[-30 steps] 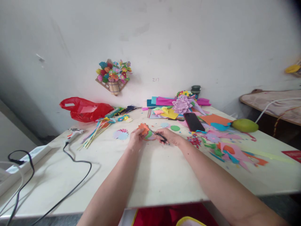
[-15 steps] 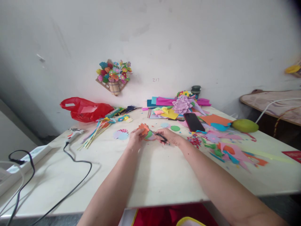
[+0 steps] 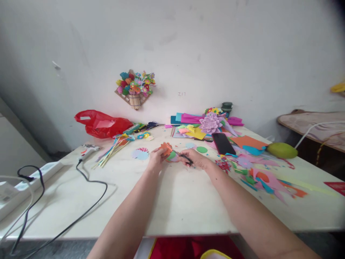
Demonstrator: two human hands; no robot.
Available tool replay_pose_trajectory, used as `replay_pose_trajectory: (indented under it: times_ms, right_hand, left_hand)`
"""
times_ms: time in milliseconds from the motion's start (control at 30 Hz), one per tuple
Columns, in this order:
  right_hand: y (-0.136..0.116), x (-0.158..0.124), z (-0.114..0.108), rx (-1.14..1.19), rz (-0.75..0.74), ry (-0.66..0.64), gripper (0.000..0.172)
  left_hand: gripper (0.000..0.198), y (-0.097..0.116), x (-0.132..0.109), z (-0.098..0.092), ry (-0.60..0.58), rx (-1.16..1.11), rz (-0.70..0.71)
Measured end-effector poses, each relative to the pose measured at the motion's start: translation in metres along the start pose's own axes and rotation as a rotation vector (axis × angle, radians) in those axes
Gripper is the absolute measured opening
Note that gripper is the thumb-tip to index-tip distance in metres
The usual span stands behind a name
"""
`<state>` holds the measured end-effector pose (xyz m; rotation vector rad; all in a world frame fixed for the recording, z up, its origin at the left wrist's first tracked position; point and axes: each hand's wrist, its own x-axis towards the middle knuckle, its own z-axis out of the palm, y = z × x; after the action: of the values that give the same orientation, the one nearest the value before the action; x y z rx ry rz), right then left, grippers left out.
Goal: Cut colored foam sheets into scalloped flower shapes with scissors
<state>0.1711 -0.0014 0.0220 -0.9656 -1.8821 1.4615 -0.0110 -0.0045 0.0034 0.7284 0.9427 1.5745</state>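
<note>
In the centre of the frame, you hold an orange scalloped piece to the scissors.
Your left hand pinches the piece, fingers nearly closed; your right hand is curled around the scissors' handles, the blades at the piece's edge. Beyond the right hand lies a green disc; right of centre, a dark phone; left of centre, a red bag.

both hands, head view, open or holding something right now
Left hand: closed, holding an orange scalloped cutout.
Right hand: closed, holding black-handled scissors.
</note>
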Motion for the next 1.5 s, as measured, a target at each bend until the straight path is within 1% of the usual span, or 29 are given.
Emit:
replay_pose_trajectory:
  times_ms: [233, 400, 600, 967, 1200, 1500]
  right_hand:
    - [-0.003, -0.003, 0.001, -0.016, 0.032, 0.001, 0.026]
    - [0.001, -0.001, -0.001, 0.033, 0.009, -0.020, 0.026]
    - [0.006, 0.001, -0.002, 0.017, 0.009, -0.016, 0.026]
    - [-0.001, -0.001, 0.000, 0.029, 0.016, 0.006, 0.028]
    - [-0.003, -0.003, 0.001, 0.003, 0.028, 0.018, 0.026]
    - [0.003, 0.000, 0.001, 0.082, -0.017, 0.037, 0.029]
  left_hand:
    - [0.022, 0.000, 0.000, 0.000, -0.017, 0.010, 0.010]
    - [0.023, -0.001, 0.002, -0.001, -0.032, 0.018, 0.012]
    - [0.021, -0.004, 0.003, -0.003, -0.031, 0.022, 0.023]
    - [0.019, -0.006, 0.005, -0.003, -0.047, -0.003, -0.002]
    - [0.014, -0.001, -0.002, 0.002, -0.023, -0.035, -0.020]
    - [0.012, -0.001, -0.006, 0.004, -0.102, -0.035, 0.007]
